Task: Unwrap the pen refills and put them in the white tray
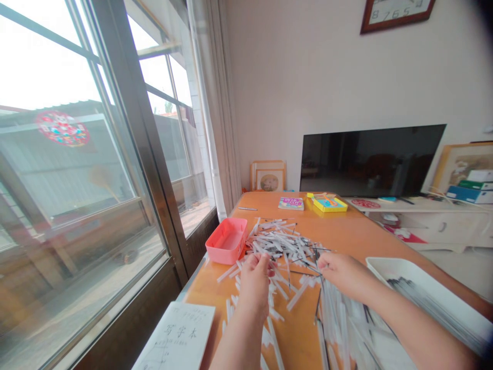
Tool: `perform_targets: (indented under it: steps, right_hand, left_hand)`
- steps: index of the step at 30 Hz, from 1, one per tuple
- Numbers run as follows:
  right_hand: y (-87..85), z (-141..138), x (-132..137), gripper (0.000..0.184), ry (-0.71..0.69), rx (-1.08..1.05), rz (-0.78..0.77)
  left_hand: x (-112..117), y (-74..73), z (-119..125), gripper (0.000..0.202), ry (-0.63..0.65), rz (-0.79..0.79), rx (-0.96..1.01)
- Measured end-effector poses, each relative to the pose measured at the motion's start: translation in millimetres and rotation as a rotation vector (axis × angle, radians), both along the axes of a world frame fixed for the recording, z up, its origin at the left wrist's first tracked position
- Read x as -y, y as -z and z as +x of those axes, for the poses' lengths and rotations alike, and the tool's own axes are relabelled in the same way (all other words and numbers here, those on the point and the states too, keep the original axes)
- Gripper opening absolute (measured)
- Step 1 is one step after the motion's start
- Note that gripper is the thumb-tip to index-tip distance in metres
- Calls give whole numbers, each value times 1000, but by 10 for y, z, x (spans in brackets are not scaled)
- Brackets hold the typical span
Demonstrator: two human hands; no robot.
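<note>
Both hands are over a loose heap of translucent plastic tubes (pixel 285 241) and thin black sticks on the wooden table. My left hand (pixel 259 272) is closed, its fingertips pressed together at the near left of the heap; what it holds is too small to make out. At the heap's right side, my right hand (pixel 335 267) is closed in a pinch. Thin black sticks show right by its fingertips, but I cannot tell whether one is gripped. More long tubes (pixel 342 324) with dark sticks lie below my right forearm.
An open pink plastic box (pixel 227 241) stands left of the heap. To the right is a white tray (pixel 379 264) holding dark sticks. A notebook (pixel 181 334) lies front left. Farther back are a pen (pixel 247 208), a booklet (pixel 291 203) and a yellow box (pixel 329 204). Glass doors border the left.
</note>
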State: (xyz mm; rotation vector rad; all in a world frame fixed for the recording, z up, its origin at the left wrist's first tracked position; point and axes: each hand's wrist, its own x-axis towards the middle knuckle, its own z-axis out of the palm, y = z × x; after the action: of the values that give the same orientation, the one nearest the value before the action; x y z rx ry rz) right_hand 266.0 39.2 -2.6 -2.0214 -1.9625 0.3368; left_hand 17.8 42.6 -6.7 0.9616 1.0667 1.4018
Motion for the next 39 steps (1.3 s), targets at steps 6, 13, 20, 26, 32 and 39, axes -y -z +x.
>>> perform_targets:
  steps: [6, 13, 20, 26, 32, 39]
  right_hand:
    - [-22, -102, -98, 19, -22, 223, -54]
    - [23, -225, -166, 16, -63, 283, -97]
    - [22, -341, -124, 13, -125, 289, -84]
    - [-13, -379, -74, 20, -219, 192, -98]
    - [-88, -176, -305, 21, 1, 90, -21]
    - [-37, 10, -552, 19, 104, 125, -35]
  left_hand:
    - [6, -14, -3, 31, -9, 37, -74]
    - [-19, 18, -6, 34, -62, -18, -88]
    - [-10, 0, -14, 36, -91, -47, -83]
    - [-13, 10, -7, 38, -91, -30, -79]
    - [-39, 37, -16, 37, -99, -57, -66]
    - [-36, 44, -10, 38, -102, -56, -83]
